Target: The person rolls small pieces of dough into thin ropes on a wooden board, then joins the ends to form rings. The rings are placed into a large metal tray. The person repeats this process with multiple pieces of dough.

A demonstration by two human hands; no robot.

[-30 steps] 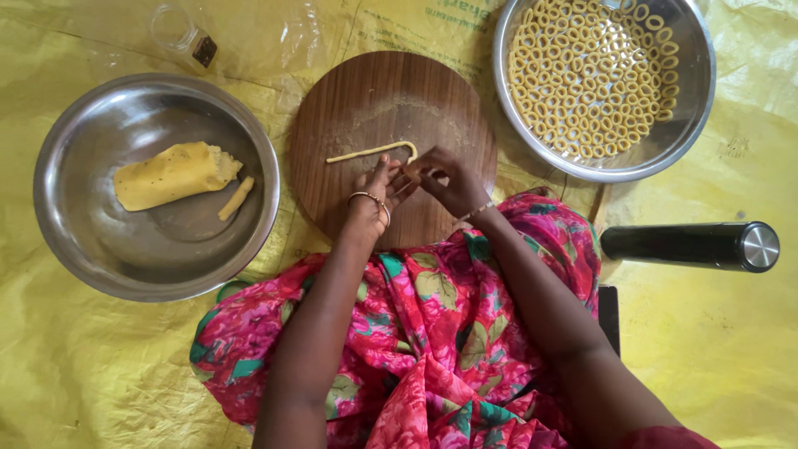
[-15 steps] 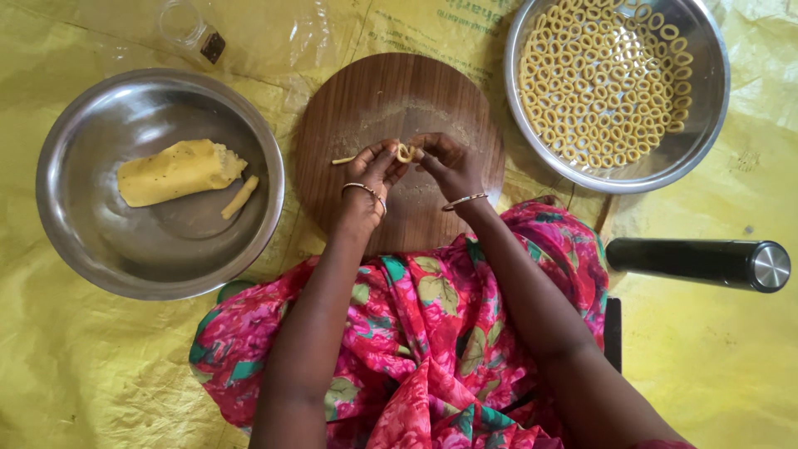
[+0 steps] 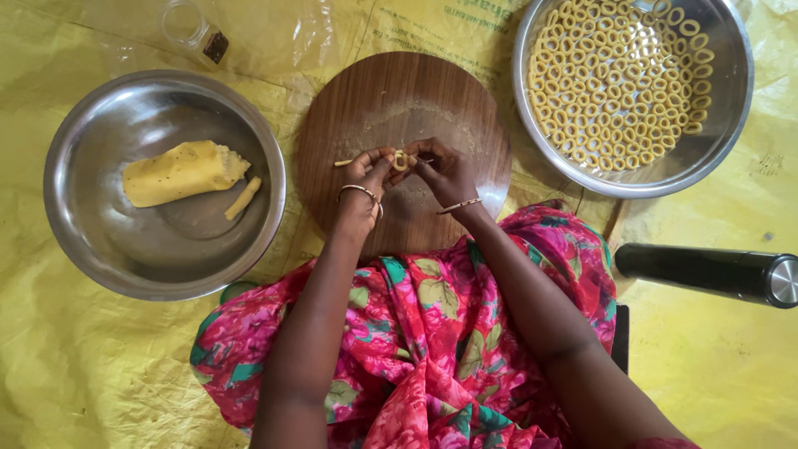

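My left hand (image 3: 366, 176) and my right hand (image 3: 445, 170) meet over a round wooden board (image 3: 405, 91). Between the fingertips of both hands is a thin yellow dough strip (image 3: 400, 160), curled into a small ring, with its loose end (image 3: 343, 163) sticking out to the left past my left hand. A bangle sits on each wrist. The board's surface is dusted with flour.
A steel bowl (image 3: 83, 241) at the left holds a block of yellow dough (image 3: 181, 171) and a small dough piece (image 3: 243, 198). A steel bowl (image 3: 723, 125) at the upper right holds several dough rings (image 3: 619, 75). A dark cylinder (image 3: 706, 270) lies at the right, a glass jar (image 3: 189, 25) at the top, all on a yellow sheet.
The dough strip lay almost straight on the board a second ago; both hands have lifted it and curled it into a ring, leaving only a short tail on the left.
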